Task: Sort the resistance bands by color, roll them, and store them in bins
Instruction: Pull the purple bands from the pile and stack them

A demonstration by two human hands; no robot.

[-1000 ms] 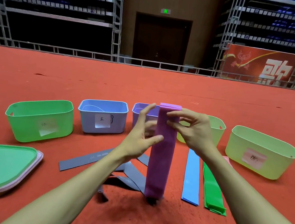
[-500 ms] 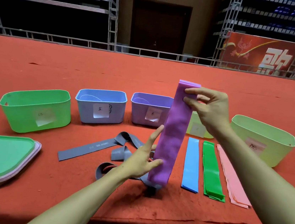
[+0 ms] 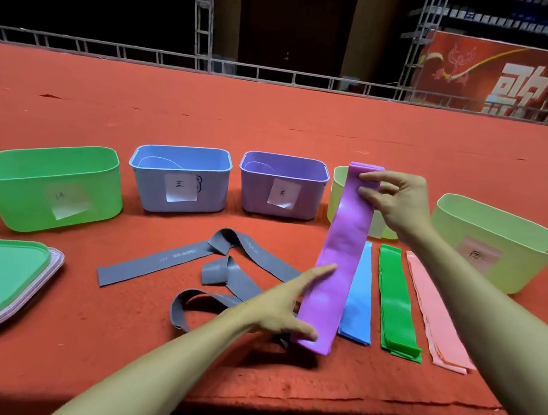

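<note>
Grip: right hand (image 3: 401,202) pinches top end of purple band (image 3: 340,250), thumb against fingers. Left hand (image 3: 283,306) spread flat, touching its left edge lower down. Band slants up over red cloth (image 3: 276,121), between grey bands (image 3: 162,259) and blue band (image 3: 360,297). Behind: rail (image 3: 282,74), scaffolding (image 3: 202,9), dark door (image 3: 296,17), red banner (image 3: 489,75).

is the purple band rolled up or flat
Flat, unrolled: the purple band hangs as a long strip, its top pinched by the right hand, the left hand open against its lower part.
</note>
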